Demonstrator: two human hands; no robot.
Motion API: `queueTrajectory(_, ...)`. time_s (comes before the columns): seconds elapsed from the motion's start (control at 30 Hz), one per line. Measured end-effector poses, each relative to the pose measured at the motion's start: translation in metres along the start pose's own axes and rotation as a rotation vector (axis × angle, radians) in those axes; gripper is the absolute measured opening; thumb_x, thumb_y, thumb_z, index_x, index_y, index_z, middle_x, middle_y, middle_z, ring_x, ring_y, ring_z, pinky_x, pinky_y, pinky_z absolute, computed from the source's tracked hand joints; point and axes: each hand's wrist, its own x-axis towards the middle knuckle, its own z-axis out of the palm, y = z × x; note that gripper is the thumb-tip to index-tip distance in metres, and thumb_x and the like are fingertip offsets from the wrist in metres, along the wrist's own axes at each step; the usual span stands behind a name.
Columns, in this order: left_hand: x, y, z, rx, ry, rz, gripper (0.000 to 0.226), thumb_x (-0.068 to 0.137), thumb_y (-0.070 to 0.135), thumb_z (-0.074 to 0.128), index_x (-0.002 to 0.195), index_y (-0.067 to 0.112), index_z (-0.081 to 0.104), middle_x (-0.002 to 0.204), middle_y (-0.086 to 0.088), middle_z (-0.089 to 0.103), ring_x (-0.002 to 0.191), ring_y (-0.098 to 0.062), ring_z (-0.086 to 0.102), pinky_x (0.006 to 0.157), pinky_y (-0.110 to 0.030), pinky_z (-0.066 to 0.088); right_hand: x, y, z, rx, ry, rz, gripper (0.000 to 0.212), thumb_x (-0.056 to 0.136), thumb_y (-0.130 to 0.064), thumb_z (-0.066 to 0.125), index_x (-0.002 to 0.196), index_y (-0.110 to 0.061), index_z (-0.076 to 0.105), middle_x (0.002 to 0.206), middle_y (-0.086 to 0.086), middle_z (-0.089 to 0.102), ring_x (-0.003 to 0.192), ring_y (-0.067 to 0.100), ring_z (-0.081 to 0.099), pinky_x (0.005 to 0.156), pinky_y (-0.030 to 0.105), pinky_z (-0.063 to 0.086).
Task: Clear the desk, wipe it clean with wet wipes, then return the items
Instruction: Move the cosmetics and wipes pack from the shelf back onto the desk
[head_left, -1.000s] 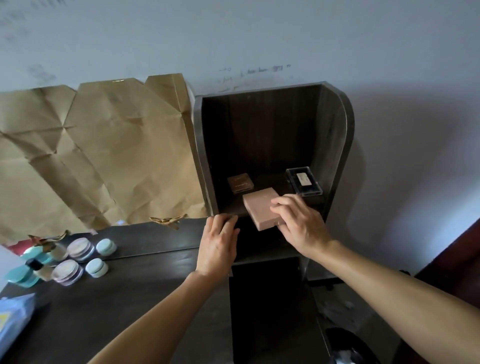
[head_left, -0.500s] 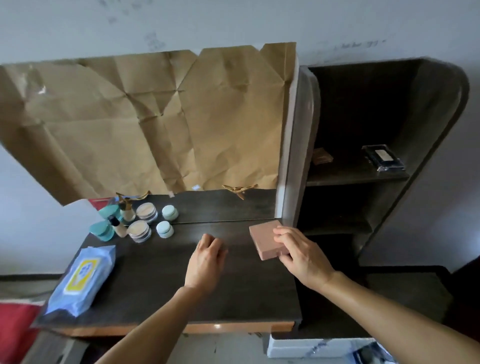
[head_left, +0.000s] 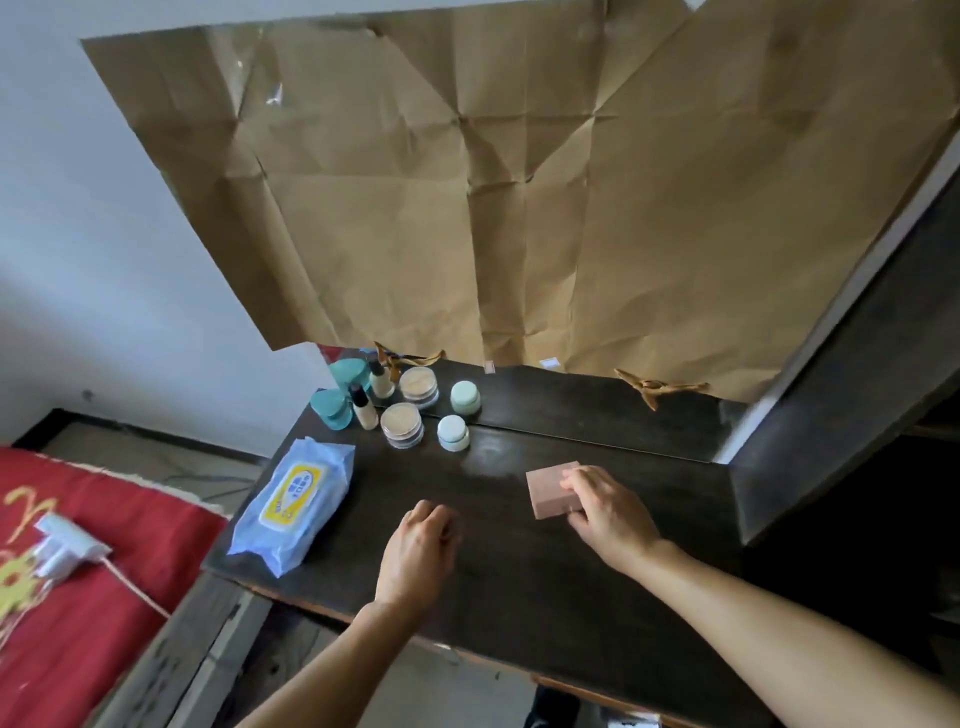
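The pink box (head_left: 548, 491) has come off the side shelf (head_left: 841, 415) and now sits on the surface (head_left: 519, 582) at about 3 o'clock. The right hand (head_left: 608, 514) is clamped on it and the left hand (head_left: 421, 551) rests at 6 o'clock, loosely curled and holding nothing, so returning items seems under way. The lidded jars (head_left: 401, 425) at 11 o'clock, the box, and the wet wipes pack (head_left: 293, 501) at 9 o'clock are all closed, their contents unseen.

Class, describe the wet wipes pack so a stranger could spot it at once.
Start at the dark desk below the brown paper. At its left edge lies the pack of wet wipes, in front of the small jars. It alone is soft pale blue plastic with a yellow label.
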Motion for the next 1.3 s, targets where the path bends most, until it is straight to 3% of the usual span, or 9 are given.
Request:
queueTrajectory(0.17, 0.053, -0.03, 0.012, 0.107, -0.1, -0.001, 0.012, 0.073, 0.018, 0.073, 0.08, 0.018, 0.063, 0.077, 0.004, 0.06, 0.078, -0.023, 0.051, 0.066, -0.038, 0.051, 0.065, 0.01, 0.041, 0.041, -0.073, 0.063, 0.03, 0.072, -0.005, 0.067, 0.101, -0.006, 0.057, 0.112, 0.011, 0.06, 0.099, 0.031, 0.06, 0.068, 0.04, 0.053)
queueTrajectory(0.33, 0.106, -0.036, 0.035, 0.068, -0.186, 0.024, 0.015, 0.082, 0.01, 0.061, 0.096, 0.012, 0.066, 0.096, -0.004, 0.061, 0.093, -0.026, 0.049, 0.08, -0.037, 0.047, 0.094, 0.027, 0.069, 0.005, -0.109, 0.123, 0.029, 0.072, -0.006, 0.071, 0.097, -0.007, 0.055, 0.107, 0.012, 0.059, 0.096, 0.032, 0.06, 0.059, 0.04, 0.053)
queueTrajectory(0.53, 0.159, -0.037, 0.063, 0.166, -0.383, 0.089, 0.016, 0.087, 0.011, 0.052, 0.102, 0.011, 0.058, 0.111, -0.005, 0.049, 0.104, -0.025, 0.045, 0.085, -0.033, 0.042, 0.092, 0.029, 0.093, -0.004, -0.141, 0.065, 0.064, 0.049, -0.005, 0.085, 0.099, -0.014, 0.046, 0.113, 0.007, 0.061, 0.105, 0.024, 0.062, 0.063, 0.029, 0.057)
queueTrajectory(0.63, 0.183, -0.04, 0.077, 0.234, -0.475, 0.147, 0.02, 0.088, 0.008, 0.05, 0.107, 0.012, 0.055, 0.116, -0.006, 0.047, 0.11, -0.025, 0.043, 0.09, -0.037, 0.044, 0.09, 0.027, 0.105, -0.026, -0.171, 0.074, 0.067, 0.049, -0.005, 0.084, 0.106, -0.012, 0.051, 0.12, 0.007, 0.059, 0.113, 0.021, 0.058, 0.077, 0.023, 0.054)
queueTrajectory(0.73, 0.204, -0.043, 0.09, 0.269, -0.527, 0.224, 0.027, 0.089, 0.01, 0.05, 0.115, 0.013, 0.055, 0.122, -0.005, 0.046, 0.115, -0.024, 0.044, 0.088, -0.036, 0.044, 0.087, 0.024, 0.114, 0.023, -0.181, 0.176, 0.075, 0.056, -0.008, 0.085, 0.12, -0.013, 0.048, 0.13, 0.007, 0.051, 0.114, 0.021, 0.059, 0.069, 0.026, 0.058)
queueTrajectory(0.83, 0.221, -0.049, 0.098, 0.375, -0.562, 0.362, 0.032, 0.087, 0.013, 0.053, 0.119, 0.013, 0.052, 0.121, -0.007, 0.049, 0.112, -0.027, 0.045, 0.092, -0.035, 0.037, 0.084, 0.022, 0.118, -0.038, -0.184, 0.16, 0.055, 0.058, -0.01, 0.086, 0.103, -0.013, 0.055, 0.135, 0.006, 0.046, 0.123, 0.02, 0.051, 0.055, 0.024, 0.056)
queueTrajectory(0.93, 0.233, -0.055, 0.103, 0.461, -0.578, 0.47, 0.029, 0.088, 0.017, 0.053, 0.117, 0.014, 0.053, 0.118, -0.007, 0.05, 0.109, -0.028, 0.046, 0.093, -0.036, 0.034, 0.083, 0.018, 0.118, -0.134, -0.192, 0.171, 0.041, 0.061, -0.013, 0.086, 0.09, -0.014, 0.057, 0.134, 0.007, 0.05, 0.127, 0.018, 0.047, 0.052, 0.019, 0.052)
queueTrajectory(1.2, 0.234, -0.06, 0.103, 0.538, -0.569, 0.576, 0.033, 0.085, 0.021, 0.06, 0.117, 0.019, 0.052, 0.112, -0.004, 0.053, 0.104, -0.027, 0.05, 0.089, -0.036, 0.034, 0.078, 0.007, 0.124, -0.143, -0.173, 0.25, 0.042, 0.066, -0.012, 0.081, 0.101, -0.013, 0.058, 0.137, 0.006, 0.05, 0.131, 0.02, 0.044, 0.069, 0.03, 0.058)
queueTrajectory(1.3, 0.232, -0.055, 0.091, 0.524, -0.529, 0.627, 0.03, 0.063, 0.021, 0.079, 0.09, 0.018, 0.065, 0.085, -0.003, 0.058, 0.078, -0.025, 0.056, 0.07, -0.038, 0.045, 0.069, 0.007, 0.111, -0.181, -0.137, 0.26, 0.045, 0.066, -0.019, 0.08, 0.105, -0.015, 0.06, 0.124, 0.005, 0.058, 0.117, 0.021, 0.054, 0.07, 0.033, 0.057)
